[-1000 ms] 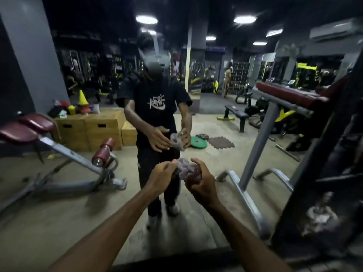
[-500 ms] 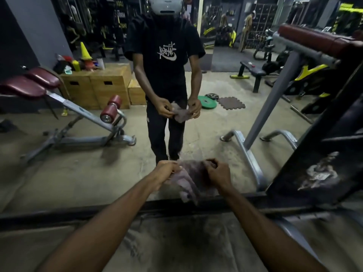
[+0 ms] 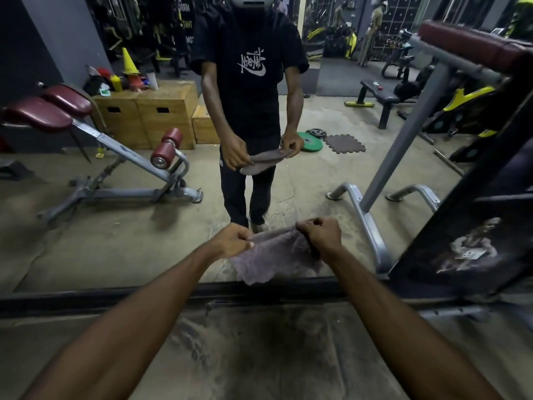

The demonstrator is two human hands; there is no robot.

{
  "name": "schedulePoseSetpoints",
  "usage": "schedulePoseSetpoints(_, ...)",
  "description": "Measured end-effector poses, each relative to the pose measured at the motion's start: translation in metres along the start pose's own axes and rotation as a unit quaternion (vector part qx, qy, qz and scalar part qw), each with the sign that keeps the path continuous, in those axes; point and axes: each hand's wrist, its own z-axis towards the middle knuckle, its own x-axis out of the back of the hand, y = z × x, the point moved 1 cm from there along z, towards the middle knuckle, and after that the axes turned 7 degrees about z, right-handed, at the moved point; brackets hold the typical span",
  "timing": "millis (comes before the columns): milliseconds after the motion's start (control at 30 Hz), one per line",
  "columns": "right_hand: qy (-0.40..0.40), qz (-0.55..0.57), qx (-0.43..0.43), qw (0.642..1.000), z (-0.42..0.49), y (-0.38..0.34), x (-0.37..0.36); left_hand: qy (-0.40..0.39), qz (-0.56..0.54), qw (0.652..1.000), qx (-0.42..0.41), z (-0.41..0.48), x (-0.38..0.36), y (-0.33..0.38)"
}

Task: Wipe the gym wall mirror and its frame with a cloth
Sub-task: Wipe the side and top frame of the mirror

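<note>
A wall mirror (image 3: 121,249) fills the upper view and shows my reflection standing in a black T-shirt. Its dark bottom frame (image 3: 115,298) runs across the picture just below my hands. I hold a greyish-purple fluffy cloth (image 3: 277,261) spread between both hands in front of the mirror's lower edge. My left hand (image 3: 230,241) pinches the cloth's top left corner. My right hand (image 3: 320,236) grips its top right corner. The cloth hangs down and its lower edge reaches the frame.
A black machine upright (image 3: 476,220) with a sticker stands close on the right, next to a grey bench leg (image 3: 372,226). Dusty concrete floor (image 3: 259,356) lies below the frame. Reflected behind me are a maroon-padded bench (image 3: 115,151), wooden boxes (image 3: 155,116) and a green plate (image 3: 310,141).
The view has tilted down, bringing the mirror's bottom frame and floor into sight. My hands have moved apart and unfolded the bunched cloth so it hangs spread between them.
</note>
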Motion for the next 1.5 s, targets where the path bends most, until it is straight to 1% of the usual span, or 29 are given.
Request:
schedulePoseSetpoints(67, -0.017, 0.060, -0.032, 0.998, -0.001, -0.004, 0.002, 0.043, 0.058, 0.997, 0.017, 0.000, 0.004, 0.001)
schedulePoseSetpoints(100, -0.025, 0.107, -0.063, 0.992, -0.003, -0.006, 0.003, 0.079, 0.103, 0.991, 0.028, -0.003, 0.004, 0.003)
schedulePoseSetpoints(133, -0.036, 0.145, -0.097, 0.984, -0.004, -0.008, 0.003, 0.113, 0.121, 0.986, 0.032, -0.006, 0.004, 0.006)
schedulePoseSetpoints(167, -0.056, 0.164, -0.126, 0.977, -0.005, -0.009, 0.003, 0.129, 0.083, 0.988, 0.020, -0.008, 0.000, 0.008)
schedulePoseSetpoints(200, -0.082, 0.167, -0.150, 0.971, -0.005, -0.010, 0.001, 0.119, 0.007, 0.993, -0.004, -0.009, -0.006, 0.011)
schedulePoseSetpoints(233, -0.110, 0.165, -0.169, 0.965, -0.006, -0.011, -0.003, 0.082, -0.068, 0.994, -0.029, -0.010, -0.012, 0.016)
schedulePoseSetpoints(267, -0.136, 0.168, -0.183, 0.959, -0.007, -0.012, -0.007, 0.038, -0.113, 0.992, -0.049, -0.010, -0.017, 0.022)
schedulePoseSetpoints(333, -0.171, 0.196, -0.200, 0.945, -0.007, -0.011, -0.013, -0.021, -0.122, 0.990, -0.073, -0.010, -0.026, 0.034)
schedulePoseSetpoints(400, -0.186, 0.240, -0.202, 0.931, -0.007, -0.011, -0.016, -0.014, -0.103, 0.992, -0.072, -0.007, -0.032, 0.042)
schedulePoseSetpoints(467, -0.209, 0.281, -0.193, 0.917, -0.006, -0.009, -0.014, 0.023, -0.086, 0.994, -0.057, -0.001, -0.036, 0.042)
schedulePoseSetpoints(500, -0.228, 0.287, -0.185, 0.912, -0.006, -0.009, -0.012, 0.040, -0.096, 0.994, -0.045, 0.002, -0.036, 0.042)
schedulePoseSetpoints(533, -0.247, 0.269, -0.169, 0.915, -0.008, -0.010, -0.009, 0.053, -0.122, 0.991, -0.027, 0.005, -0.036, 0.041)
schedulePoseSetpoints(567, -0.267, 0.224, -0.136, 0.927, -0.010, -0.011, -0.005, 0.063, -0.158, 0.985, -0.004, 0.006, -0.035, 0.040)
schedulePoseSetpoints(633, -0.316, 0.089, -0.035, 0.944, -0.014, -0.011, 0.001, 0.064, -0.258, 0.963, 0.053, 0.006, -0.029, 0.039)
schedulePoseSetpoints(700, -0.361, -0.008, 0.050, 0.931, -0.021, -0.006, -0.001, 0.038, -0.380, 0.919, 0.098, 0.003, -0.025, 0.040)
schedulePoseSetpoints(767, -0.330, -0.078, 0.118, 0.933, -0.024, 0.002, -0.009, 0.022, -0.451, 0.884, 0.123, 0.000, -0.023, 0.042)
schedulePoseSetpoints(833, -0.265, -0.108, 0.187, 0.940, -0.026, 0.006, -0.017, 0.014, -0.464, 0.876, 0.133, -0.003, -0.022, 0.043)
schedulePoseSetpoints(900, -0.224, -0.090, 0.192, 0.951, -0.029, 0.001, -0.016, 0.013, -0.453, 0.881, 0.138, -0.005, -0.020, 0.040)
schedulePoseSetpoints(933, -0.229, -0.076, 0.182, 0.953, -0.030, -0.003, -0.014, 0.015, -0.444, 0.885, 0.140, -0.005, -0.018, 0.037)
schedulePoseSetpoints(1000, -0.270, -0.059, 0.138, 0.951, -0.032, -0.008, -0.006, 0.013, -0.429, 0.891, 0.147, -0.005, -0.014, 0.031)
schedulePoseSetpoints(1100, -0.314, -0.011, 0.036, 0.949, -0.030, -0.010, 0.006, -0.006, -0.429, 0.892, 0.140, -0.009, -0.006, 0.025)
schedulePoseSetpoints(1167, -0.325, 0.056, -0.033, 0.943, -0.029, -0.009, 0.011, -0.036, -0.427, 0.894, 0.128, -0.012, 0.001, 0.021)
schedulePoseSetpoints(1233, -0.291, 0.118, -0.073, 0.947, -0.029, -0.012, 0.014, -0.042, -0.410, 0.900, 0.141, -0.012, 0.008, 0.015)
schedulePoseSetpoints(1300, -0.211, 0.126, -0.090, 0.965, -0.025, -0.014, 0.014, -0.012, -0.402, 0.900, 0.171, -0.012, 0.014, 0.007)
schedulePoseSetpoints(1333, -0.166, 0.121, -0.099, 0.974, -0.022, -0.014, 0.014, 0.005, -0.418, 0.889, 0.188, -0.011, 0.015, 0.002)
schedulePoseSetpoints(1367, -0.131, 0.115, -0.109, 0.979, -0.021, -0.015, 0.013, 0.019, -0.454, 0.867, 0.205, -0.013, 0.015, -0.001)
schedulePoseSetpoints(1433, -0.102, 0.110, -0.126, 0.981, -0.020, -0.020, 0.009, 0.022, -0.552, 0.802, 0.228, -0.015, 0.006, -0.006)
schedulePoseSetpoints(1467, -0.094, 0.119, -0.133, 0.980, -0.020, -0.023, 0.007, 0.013, -0.583, 0.780, 0.226, -0.017, 0.001, -0.004)
schedulePoseSetpoints(1500, -0.084, 0.141, -0.138, 0.977, -0.022, -0.027, 0.006, -0.005, -0.599, 0.770, 0.218, -0.018, -0.006, -0.003)
